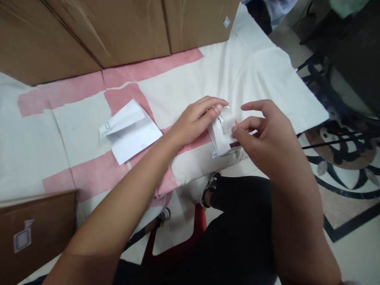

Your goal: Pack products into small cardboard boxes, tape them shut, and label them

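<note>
A small white plastic device (pixel 220 141) with a rounded, roll-like part and a dark slot stands near the front edge of the cloth-covered surface. It looks like a tape dispenser. My left hand (pixel 197 120) is closed over its far left side, thumb and fingers on the top. At its right side is my right hand (pixel 264 134), the thumb and a bent finger pinched together against the device while the index finger stretches out above. What the pinch holds is too small to make out. To the left lies a folded sheet of white paper (pixel 135 134) with blue printing.
Large cardboard boxes (pixel 133 31) line the back of the white and pink cloth (pixel 86 130). Another cardboard box (pixel 44 233) stands at the lower left. Below the front edge are my dark-clothed legs (pixel 237 229) and a red stool (pixel 200 223). Patterned floor lies to the right.
</note>
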The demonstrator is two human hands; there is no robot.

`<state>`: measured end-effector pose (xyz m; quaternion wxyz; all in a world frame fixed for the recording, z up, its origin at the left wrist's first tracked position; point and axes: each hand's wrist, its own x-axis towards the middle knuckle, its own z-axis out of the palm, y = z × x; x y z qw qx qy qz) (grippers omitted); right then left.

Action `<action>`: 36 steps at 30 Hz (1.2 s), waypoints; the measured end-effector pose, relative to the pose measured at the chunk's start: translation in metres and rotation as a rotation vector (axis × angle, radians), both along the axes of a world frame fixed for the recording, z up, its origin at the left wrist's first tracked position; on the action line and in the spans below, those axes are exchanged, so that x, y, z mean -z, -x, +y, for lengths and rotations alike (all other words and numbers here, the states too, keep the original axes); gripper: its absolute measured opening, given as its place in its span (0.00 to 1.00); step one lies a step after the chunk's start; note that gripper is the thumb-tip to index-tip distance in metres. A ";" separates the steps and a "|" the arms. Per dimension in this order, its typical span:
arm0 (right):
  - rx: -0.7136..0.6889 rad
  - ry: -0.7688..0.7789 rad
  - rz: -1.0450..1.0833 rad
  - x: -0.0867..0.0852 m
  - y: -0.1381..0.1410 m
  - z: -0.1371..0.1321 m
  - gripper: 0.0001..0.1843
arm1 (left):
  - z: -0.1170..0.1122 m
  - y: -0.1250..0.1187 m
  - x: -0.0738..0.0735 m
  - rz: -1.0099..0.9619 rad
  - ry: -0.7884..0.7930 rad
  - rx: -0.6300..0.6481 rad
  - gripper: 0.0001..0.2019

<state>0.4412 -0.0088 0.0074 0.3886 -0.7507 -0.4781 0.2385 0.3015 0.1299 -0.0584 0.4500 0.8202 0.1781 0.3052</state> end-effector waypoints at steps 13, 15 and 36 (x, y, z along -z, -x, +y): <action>-0.091 -0.167 -0.038 0.017 -0.010 0.001 0.19 | -0.010 -0.008 -0.001 0.068 -0.390 0.200 0.54; -0.094 -0.174 -0.032 0.018 -0.010 0.001 0.19 | -0.012 -0.009 0.002 0.051 -0.395 0.198 0.55; -0.071 -0.083 0.015 -0.018 0.010 -0.051 0.14 | -0.007 -0.012 0.014 -0.009 -0.496 0.156 0.59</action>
